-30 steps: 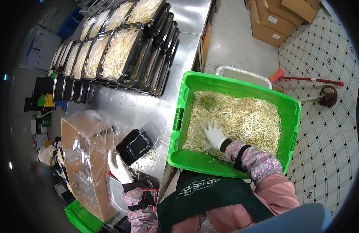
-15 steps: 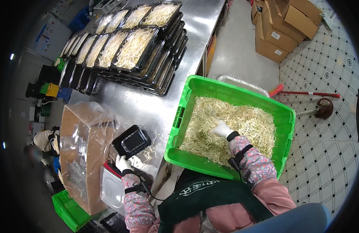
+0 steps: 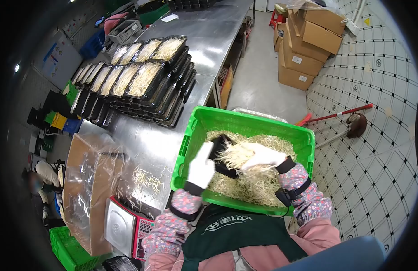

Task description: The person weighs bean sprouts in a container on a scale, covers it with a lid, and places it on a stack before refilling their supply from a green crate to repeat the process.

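Note:
My left hand (image 3: 201, 167), in a white glove, grips the near side of a black plastic tray (image 3: 226, 171) held tilted above the green crate (image 3: 249, 119). My right hand (image 3: 264, 157), also gloved, is closed round a clump of bean sprouts (image 3: 236, 155) at the tray's opening. The clump covers much of the tray, so its inside is mostly hidden. Below both hands, loose bean sprouts (image 3: 258, 197) fill the lower part of the crate.
Stacked trays of sprouts (image 3: 148, 81) stand on the steel table (image 3: 209, 49). Nearer are scattered sprouts (image 3: 148, 179), a red scale (image 3: 141, 230) and a plastic-lined carton (image 3: 96, 194). Cardboard boxes (image 3: 304, 58) and a red-handled tool (image 3: 342, 113) are beyond the crate. Another person (image 3: 48, 175) is at far left.
My left hand has brought the black tray from the table across to the crate. My right hand has lifted a clump of sprouts out of the pile to the tray. The view has shifted.

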A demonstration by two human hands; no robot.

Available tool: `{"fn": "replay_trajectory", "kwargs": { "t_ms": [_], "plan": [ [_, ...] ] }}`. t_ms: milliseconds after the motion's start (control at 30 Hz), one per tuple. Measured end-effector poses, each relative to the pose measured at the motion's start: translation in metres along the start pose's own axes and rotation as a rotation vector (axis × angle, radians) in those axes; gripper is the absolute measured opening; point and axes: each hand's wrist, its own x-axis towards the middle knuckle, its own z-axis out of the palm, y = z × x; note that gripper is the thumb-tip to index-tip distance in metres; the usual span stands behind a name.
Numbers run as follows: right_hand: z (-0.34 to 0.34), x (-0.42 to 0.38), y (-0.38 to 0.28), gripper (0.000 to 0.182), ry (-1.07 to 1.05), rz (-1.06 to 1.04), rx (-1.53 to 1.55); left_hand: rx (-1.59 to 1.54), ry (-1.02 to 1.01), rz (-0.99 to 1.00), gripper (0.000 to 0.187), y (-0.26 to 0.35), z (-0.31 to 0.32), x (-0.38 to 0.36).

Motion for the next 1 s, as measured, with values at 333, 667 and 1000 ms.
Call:
{"fn": "replay_trajectory", "kwargs": {
  "t_ms": [333, 667, 1000],
  "plan": [
    [0.003, -0.057, 0.013, 0.074, 0.109, -0.134, -0.843, -0.968, -0.124, -0.753, 0.064, -0.007, 0.090, -0.047],
    [0.015, -0.044, 0.037, 0.059, 0.798, -0.286, -0.905, -1.074, 0.162, -0.729, 0.057, -0.016, 0.086, -0.077],
    [0.111, 0.020, -0.011, 0.051, -0.009, -0.439, -1.001, -1.143, 0.408, -0.597, 0.054, -0.001, 0.012, -0.115]
  ]
}}
